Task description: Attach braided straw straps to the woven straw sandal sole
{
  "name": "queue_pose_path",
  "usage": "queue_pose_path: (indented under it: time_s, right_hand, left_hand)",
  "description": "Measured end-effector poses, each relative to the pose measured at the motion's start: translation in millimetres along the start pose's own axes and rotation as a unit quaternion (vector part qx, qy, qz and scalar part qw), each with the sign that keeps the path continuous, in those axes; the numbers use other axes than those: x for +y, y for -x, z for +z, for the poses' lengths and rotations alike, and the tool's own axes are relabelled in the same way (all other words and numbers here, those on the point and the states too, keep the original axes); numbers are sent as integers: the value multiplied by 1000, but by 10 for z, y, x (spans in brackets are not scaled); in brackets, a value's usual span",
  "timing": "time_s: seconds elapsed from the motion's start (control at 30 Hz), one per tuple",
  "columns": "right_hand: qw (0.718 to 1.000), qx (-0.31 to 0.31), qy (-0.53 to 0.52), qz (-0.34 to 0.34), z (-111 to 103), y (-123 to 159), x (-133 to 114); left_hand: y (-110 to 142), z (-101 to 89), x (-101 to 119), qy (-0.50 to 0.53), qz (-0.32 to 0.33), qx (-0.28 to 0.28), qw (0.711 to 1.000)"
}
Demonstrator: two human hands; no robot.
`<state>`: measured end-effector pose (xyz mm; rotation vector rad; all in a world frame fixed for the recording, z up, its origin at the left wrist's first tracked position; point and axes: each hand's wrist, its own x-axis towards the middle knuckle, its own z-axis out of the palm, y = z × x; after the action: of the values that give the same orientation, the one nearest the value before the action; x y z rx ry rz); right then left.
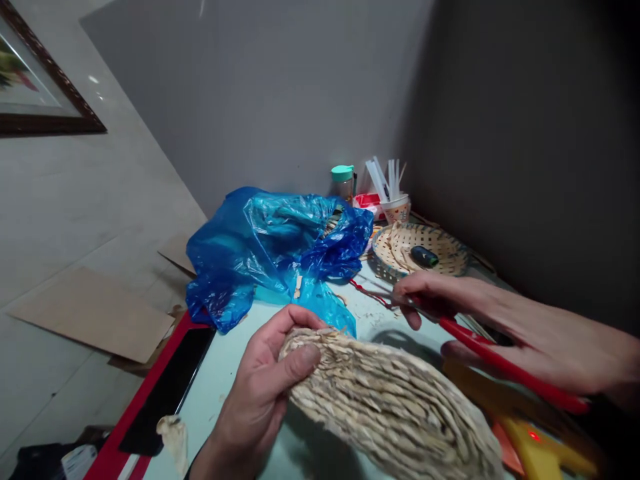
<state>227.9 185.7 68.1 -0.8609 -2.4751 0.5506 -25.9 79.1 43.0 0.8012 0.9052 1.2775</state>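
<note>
Likely light, springy and prone to fraying: hold coiled braid by rim, as pinched in left hand, with red-handled tool gripped in right hand.

A plain grey wall rose behind the pale surface, sinking into deep shadow at the right. On the left, pale tiles caught small glints of light, a dark-framed picture showed high up, and flat cardboard lay lower down.
</note>
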Motion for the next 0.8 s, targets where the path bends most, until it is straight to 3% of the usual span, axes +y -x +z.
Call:
queue_pose_path:
  time_s: [0.1,0.2,0.4,0.8]
  right_hand:
    - [995,-80,-10,-57,86,20,-37]
    - [994,-78,-23,-74,145,41,-76]
    - [987,-149,-62,-28,104,95,-90]
    - [988,-116,-68,-80,131,41,-207]
  left_hand:
    - [0,-13,-2,-2,3,-23,1000]
    - [16,8,3,-4,-4,-26,1000]
    - [63,93,60,-52,-34,10,998]
    - [84,150,41,-116,-43,36,992]
